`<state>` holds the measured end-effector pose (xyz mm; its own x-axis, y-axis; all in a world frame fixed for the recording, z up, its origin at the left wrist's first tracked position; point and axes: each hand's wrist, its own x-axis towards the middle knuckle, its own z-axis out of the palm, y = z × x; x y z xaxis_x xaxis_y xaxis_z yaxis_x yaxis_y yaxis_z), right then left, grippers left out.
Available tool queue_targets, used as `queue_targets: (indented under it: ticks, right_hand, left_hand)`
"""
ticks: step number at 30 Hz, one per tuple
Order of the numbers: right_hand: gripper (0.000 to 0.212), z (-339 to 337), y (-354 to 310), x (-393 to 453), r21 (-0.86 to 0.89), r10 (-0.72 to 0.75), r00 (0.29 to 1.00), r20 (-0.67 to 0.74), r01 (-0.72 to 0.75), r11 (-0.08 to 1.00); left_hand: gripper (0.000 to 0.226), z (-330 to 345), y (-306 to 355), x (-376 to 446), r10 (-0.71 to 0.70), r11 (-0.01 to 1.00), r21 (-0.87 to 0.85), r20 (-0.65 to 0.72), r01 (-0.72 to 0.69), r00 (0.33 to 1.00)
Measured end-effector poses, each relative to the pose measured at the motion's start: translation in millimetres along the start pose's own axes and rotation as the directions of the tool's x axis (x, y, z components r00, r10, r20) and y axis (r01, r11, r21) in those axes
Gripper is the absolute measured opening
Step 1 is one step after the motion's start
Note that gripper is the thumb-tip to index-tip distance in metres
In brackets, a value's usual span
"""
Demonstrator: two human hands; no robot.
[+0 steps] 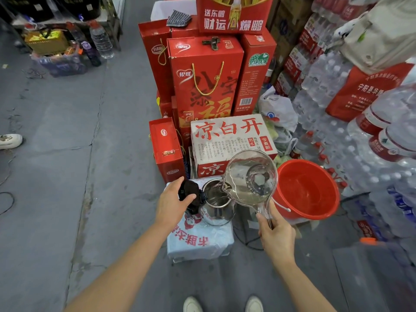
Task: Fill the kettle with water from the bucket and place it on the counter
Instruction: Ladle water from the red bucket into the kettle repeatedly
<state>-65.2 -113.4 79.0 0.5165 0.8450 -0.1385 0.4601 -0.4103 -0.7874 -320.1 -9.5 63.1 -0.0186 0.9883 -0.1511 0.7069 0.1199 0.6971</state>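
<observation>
The right hand (275, 235) has its fingers wrapped around the handle of a clear plastic scoop (251, 176), tipped so its lip hangs over the open mouth of the steel kettle (217, 204); water sits in the scoop's bowl. The left hand (172, 202) grips the kettle's black lid (189, 191), thumb on top, holding it swung back on its hinge. The kettle stands upright on a plastic-wrapped white pack (198, 240) printed with red characters that read upside down from here. Just right of it, on the floor, sits the red bucket (307, 191), its white handle down against the near side.

Behind the kettle is a white carton (231, 140) lettered 凉白开 in big red strokes, with 熟水 and 今麦郎 in smaller boxes. Above that rise red gift boxes (204, 79) with gold cord handles, one showing 银鹭 and a large 福, and a top box reading 送东鹏 财运. Shrink-wrapped packs of bottled water (333, 91) are stacked along the right. The floor (56, 154) is grey, cracked concrete.
</observation>
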Motion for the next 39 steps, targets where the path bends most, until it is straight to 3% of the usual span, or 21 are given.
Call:
queue_targets:
  ticks: [10, 18, 27, 31, 35, 37, 39]
  right_hand:
    - [0.060, 1, -17, -2, -0.241, -0.107, 0.994, -0.003, 0.103, 0.965]
    - [0.062, 9, -22, -4, -0.396, -0.278, 0.960, 0.018, 0.262, 0.880]
    - [0.046, 7, -24, 0, -0.613, -0.512, 0.858, 0.039, 0.425, 0.666]
    - [0.071, 11, -15, 3, -0.704, -0.570, 0.810, 0.135, 0.483, 0.520]
    - [0.078, 12, -14, 2, -0.707, -0.642, 0.750, 0.160, 0.541, 0.456]
    - [0.079, 13, -10, 3, -0.690, -0.624, 0.756, 0.197, 0.559, 0.460]
    - [0.074, 10, -14, 0, -0.599, -0.490, 0.846, 0.211, 0.508, 0.619]
  left_hand:
    - [0.068, -1, 1, -1, -0.008, 1.000, 0.001, -0.002, 0.008, 1.000]
    - [0.070, -1, 1, -2, -0.033, 0.999, -0.021, -0.001, 0.033, 0.999]
    - [0.071, -3, 2, -3, -0.054, 0.998, -0.033, 0.020, 0.055, 0.998]
    - [0.070, -3, 2, -3, -0.062, 0.997, -0.042, 0.024, 0.063, 0.998]
    - [0.070, -2, 2, -4, -0.068, 0.997, -0.044, 0.034, 0.069, 0.997]
    - [0.070, -3, 4, -5, -0.071, 0.997, -0.039, 0.035, 0.072, 0.997]
    - [0.070, -3, 6, -5, -0.079, 0.996, -0.033, 0.036, 0.080, 0.996]
